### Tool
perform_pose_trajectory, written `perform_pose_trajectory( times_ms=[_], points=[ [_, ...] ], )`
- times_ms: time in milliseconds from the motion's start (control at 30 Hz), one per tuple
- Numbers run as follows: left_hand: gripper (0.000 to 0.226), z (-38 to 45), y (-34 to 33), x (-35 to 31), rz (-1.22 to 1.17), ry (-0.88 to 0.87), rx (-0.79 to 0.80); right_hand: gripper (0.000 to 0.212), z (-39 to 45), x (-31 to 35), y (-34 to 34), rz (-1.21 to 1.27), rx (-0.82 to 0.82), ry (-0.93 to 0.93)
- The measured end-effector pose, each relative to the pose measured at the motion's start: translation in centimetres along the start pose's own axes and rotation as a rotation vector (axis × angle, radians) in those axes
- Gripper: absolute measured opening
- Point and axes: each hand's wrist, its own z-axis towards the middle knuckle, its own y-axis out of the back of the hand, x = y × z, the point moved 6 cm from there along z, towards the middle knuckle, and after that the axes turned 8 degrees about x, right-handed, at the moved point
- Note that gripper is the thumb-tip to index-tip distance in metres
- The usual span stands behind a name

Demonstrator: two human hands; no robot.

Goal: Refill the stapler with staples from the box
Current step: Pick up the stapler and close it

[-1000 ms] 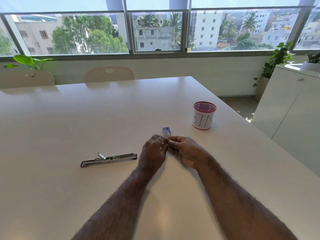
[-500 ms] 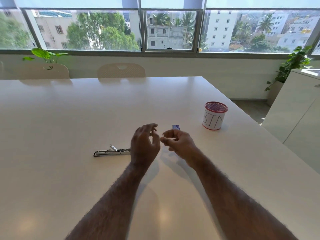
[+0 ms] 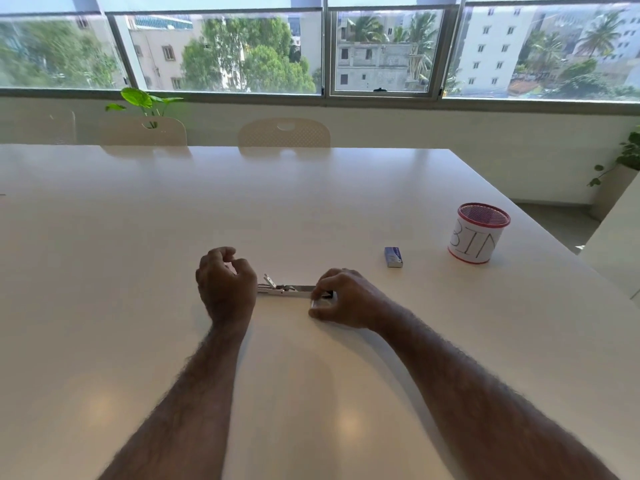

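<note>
While the left hand (image 3: 227, 287) is hovering with its fingers curled over the left end of the stapler (image 3: 287, 291), whether it is gripping that end or holding nothing cannot be told, since the hand is hiding that part. Lying flat and opened out on the white table (image 3: 138, 237), the stapler is stretching from that hand to the right hand (image 3: 341, 299), which is pinching its right end between thumb and fingertips. Beyond and to the right of that pinch, well apart from it, a small blue staple box (image 3: 393, 257) is lying on the table; its print is too small to read. Farther right, a red-rimmed mesh cup (image 3: 478, 237) is standing, its white label reading "BIN".
</note>
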Motion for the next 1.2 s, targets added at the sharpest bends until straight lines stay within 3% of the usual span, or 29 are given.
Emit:
perform_pose_trajectory(
  times_ms=[133,233,333,433,567,800,1000,1200],
  points=[
    [0.032,-0.4,-0.1,0.6,-0.108,0.185,0.003,0.026,-0.4,0.7,0.2,0.017,-0.063,0.018],
    [0.012,-1.6,-1.6,0.8,-0.345,0.474,0.049,0.025,-0.4,0.8,1.1,0.068,-0.134,-0.036],
    [0.015,-4.1,-4.6,0.3,-0.753,0.887,0.289,0.023,-0.7,1.0,2.2,0.119,-0.164,-0.088],
    [0.034,-5.6,-6.5,-0.9,-0.948,1.037,0.496,0.025,-1.3,2.1,2.7,0.116,-0.139,-0.128],
    [0.047,-6.0,-7.6,-1.4,-1.116,1.080,0.568,0.023,-2.4,4.3,3.1,0.112,-0.110,-0.136],
    [0.033,-5.1,-7.8,0.0,-1.214,1.022,0.593,0.028,-3.1,6.5,3.6,0.127,0.011,-0.086],
    [0.030,-6.2,-8.0,-1.7,-1.285,0.940,0.803,0.020,-2.3,4.3,6.3,0.402,-0.123,-0.043],
    [0.023,-7.3,-9.0,-2.4,-1.199,0.876,0.916,0.019,-1.6,3.6,3.7,0.391,-0.087,-0.024]
  ],
)
